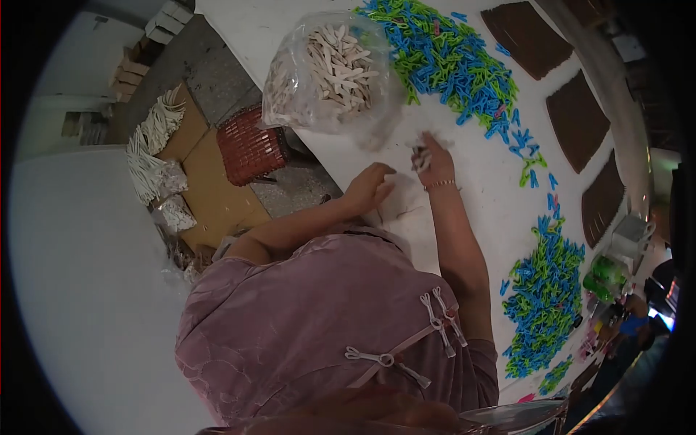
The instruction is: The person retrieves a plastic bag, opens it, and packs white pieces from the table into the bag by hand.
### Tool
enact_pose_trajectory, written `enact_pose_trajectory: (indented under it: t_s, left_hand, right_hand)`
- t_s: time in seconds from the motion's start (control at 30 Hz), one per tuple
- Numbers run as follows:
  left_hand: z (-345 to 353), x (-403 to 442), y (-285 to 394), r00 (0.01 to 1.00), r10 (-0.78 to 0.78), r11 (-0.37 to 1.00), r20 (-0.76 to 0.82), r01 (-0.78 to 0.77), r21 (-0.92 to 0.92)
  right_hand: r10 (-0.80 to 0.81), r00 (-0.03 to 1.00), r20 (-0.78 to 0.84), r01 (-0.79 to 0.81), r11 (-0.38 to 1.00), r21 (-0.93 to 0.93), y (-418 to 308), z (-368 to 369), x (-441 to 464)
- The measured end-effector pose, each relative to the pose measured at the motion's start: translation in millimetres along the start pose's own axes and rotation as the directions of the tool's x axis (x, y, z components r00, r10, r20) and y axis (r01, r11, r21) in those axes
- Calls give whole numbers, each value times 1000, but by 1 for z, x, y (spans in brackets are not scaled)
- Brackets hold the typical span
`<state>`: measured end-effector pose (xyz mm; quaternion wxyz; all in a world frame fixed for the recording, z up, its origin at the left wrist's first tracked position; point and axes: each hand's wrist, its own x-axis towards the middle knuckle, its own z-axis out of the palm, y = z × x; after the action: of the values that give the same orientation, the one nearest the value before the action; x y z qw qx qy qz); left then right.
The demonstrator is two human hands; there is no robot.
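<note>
My right hand (436, 165), with a bracelet at the wrist, is over the white table, its fingers bent around small off-white pieces (420, 159); motion blurs them. They resemble the flat off-white strips (339, 69) heaped in a clear plastic bag (283, 109) just beyond my hands. To the left of it, my left hand (368, 190) is low over the table, fingers loosely curved and apart from the thumb. Nothing shows between them. Blue and green plastic clips (453, 61) lie in a large pile past my right hand.
A second pile of blue and green clips (544, 297) lies to the right on the white table (471, 196). Brown fan-shaped panels (578, 119) line the far right edge. A red woven chair (250, 145) and bundles of white strips (145, 159) on cardboard are at the left.
</note>
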<state>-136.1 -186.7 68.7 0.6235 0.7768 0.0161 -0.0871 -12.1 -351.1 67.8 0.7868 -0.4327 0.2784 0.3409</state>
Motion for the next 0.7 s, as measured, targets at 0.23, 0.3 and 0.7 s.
enact_pose_trajectory:
  t_s: [0.23, 0.3, 0.7]
  left_hand:
    - [18, -12, -45, 697, 452, 579, 556, -704, 411]
    - [17, -8, -46, 682, 448, 568, 578, -717, 404]
    - [16, -6, -34, 914, -150, 891, 377, -41, 453]
  right_hand:
    - [-487, 854, 182, 469, 570, -674, -42, 115, 21]
    - [-609, 705, 364, 531, 112, -840, -25, 67, 24]
    - [-423, 845, 329, 197, -326, -925, 101, -101, -84]
